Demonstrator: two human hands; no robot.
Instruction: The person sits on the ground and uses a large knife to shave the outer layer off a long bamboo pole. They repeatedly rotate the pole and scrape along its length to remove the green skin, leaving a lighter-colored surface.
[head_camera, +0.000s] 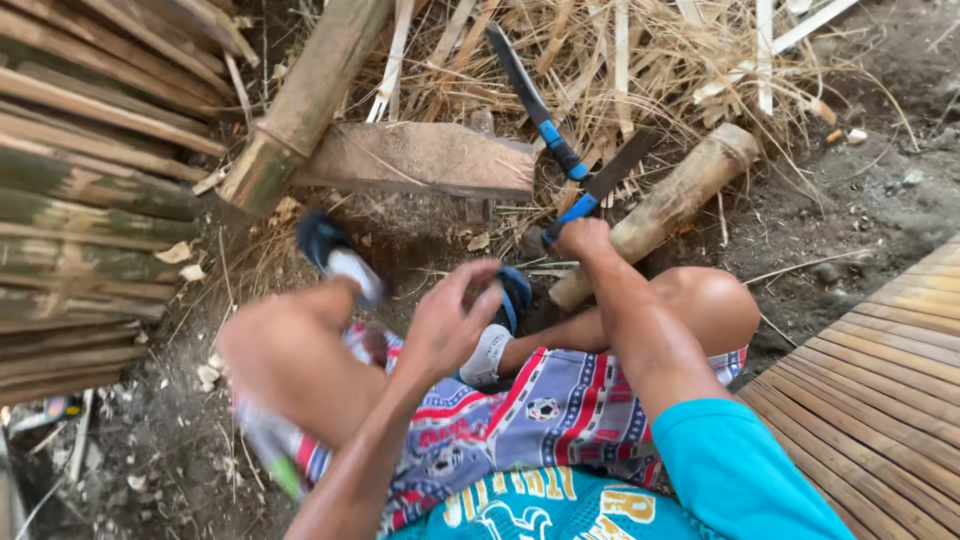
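My right hand (583, 238) is closed around the blue handle of a dark-bladed knife (618, 168), whose blade points up and to the right. It is held just in front of a short bamboo log (684, 192) lying on the dirt. My left hand (450, 322) hovers over my knees, blurred, with fingers loosely apart and nothing visible in it. A second knife (535, 100) with a blue grip lies on the heap of bamboo shavings beyond. My feet wear blue sandals (324, 243).
A thick bamboo pole (303, 105) leans over a flat wooden block (420, 160). Stacked bamboo slats (90, 190) fill the left side. A woven bamboo mat (880, 390) lies at the right. Dry strips and shavings (650, 50) cover the ground at the back.
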